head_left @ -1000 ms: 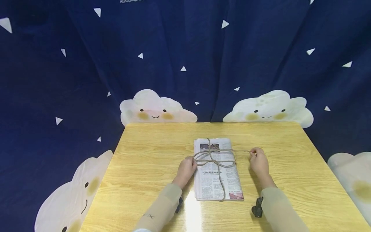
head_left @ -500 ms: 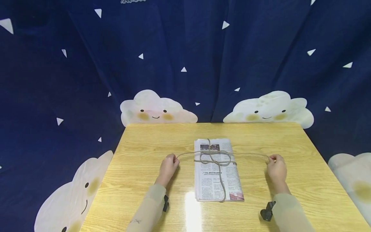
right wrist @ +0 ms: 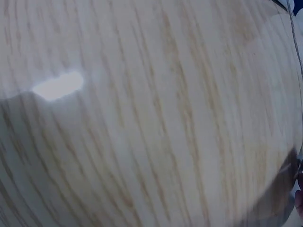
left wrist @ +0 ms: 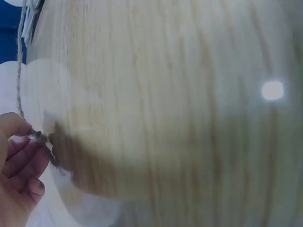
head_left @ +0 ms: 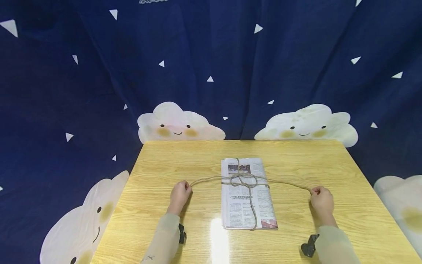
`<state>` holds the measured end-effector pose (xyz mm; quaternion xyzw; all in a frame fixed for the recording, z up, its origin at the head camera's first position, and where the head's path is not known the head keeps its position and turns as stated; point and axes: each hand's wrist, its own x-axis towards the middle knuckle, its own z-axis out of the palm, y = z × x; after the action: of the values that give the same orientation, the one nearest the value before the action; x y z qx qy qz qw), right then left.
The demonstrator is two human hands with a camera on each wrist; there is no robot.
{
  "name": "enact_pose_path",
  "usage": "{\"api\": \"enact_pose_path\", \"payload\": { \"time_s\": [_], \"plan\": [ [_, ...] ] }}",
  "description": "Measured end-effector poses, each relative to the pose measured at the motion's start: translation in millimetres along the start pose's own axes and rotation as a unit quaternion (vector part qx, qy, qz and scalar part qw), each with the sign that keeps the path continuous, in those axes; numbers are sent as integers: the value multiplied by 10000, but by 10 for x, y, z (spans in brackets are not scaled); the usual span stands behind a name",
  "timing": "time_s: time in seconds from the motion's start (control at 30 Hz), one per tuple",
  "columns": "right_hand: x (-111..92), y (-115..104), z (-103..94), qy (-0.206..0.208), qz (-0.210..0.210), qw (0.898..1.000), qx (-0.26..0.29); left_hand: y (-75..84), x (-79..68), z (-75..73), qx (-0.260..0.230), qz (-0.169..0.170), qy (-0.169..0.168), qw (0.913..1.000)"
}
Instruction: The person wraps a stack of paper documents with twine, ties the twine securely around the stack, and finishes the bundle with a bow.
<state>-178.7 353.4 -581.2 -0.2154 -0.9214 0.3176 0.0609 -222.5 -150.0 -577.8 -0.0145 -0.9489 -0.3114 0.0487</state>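
Note:
A stack of folded newspapers [head_left: 237,209] lies in the middle of the table, wrapped lengthwise and crosswise by brown twine [head_left: 252,211]. Loops of the twine cross on top of the stack, smaller than a hand's width. My left hand [head_left: 180,194] pinches one twine end out to the left of the papers; in the left wrist view the thumb and fingers of that hand [left wrist: 19,165] hold the frayed tip. Out to the right, my right hand [head_left: 323,201] pinches the other end. Only a sliver of its fingers [right wrist: 299,198] shows in the right wrist view.
The wooden table [head_left: 184,157] reaches back to a dark blue curtain [head_left: 197,44] with white triangles and smiling clouds. Each wrist wears a small black camera; the right one [head_left: 309,246] sits beside the sleeve.
Both hands have moved apart and slightly nearer the body, drawing out the twine ends. My left hand has left the papers' edge, and the loops on top have shrunk.

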Motion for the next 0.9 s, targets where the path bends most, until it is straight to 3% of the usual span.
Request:
{"api": "enact_pose_path", "payload": {
  "time_s": [0.33, 0.5, 0.7, 0.8, 0.9],
  "plan": [
    [-58, -75, 14, 145, -533, 9976, -409, 83, 55, 32, 229, -60, -88, 9997],
    [-14, -277, 61, 130, -1496, 9886, 109, 310, 170, 100, -194, 280, -68, 9994],
    [26, -651, 326, -612, -2682, 9597, 572, 696, 306, 326, -112, 1036, -446, 9936],
    [10, -817, 475, -966, -2880, 9515, 489, 837, 329, 474, 257, 1316, -729, 9883],
    [-19, -914, 597, -1150, -2880, 9503, 288, 937, 321, 599, 599, 1432, -880, 9840]
  ]
}}
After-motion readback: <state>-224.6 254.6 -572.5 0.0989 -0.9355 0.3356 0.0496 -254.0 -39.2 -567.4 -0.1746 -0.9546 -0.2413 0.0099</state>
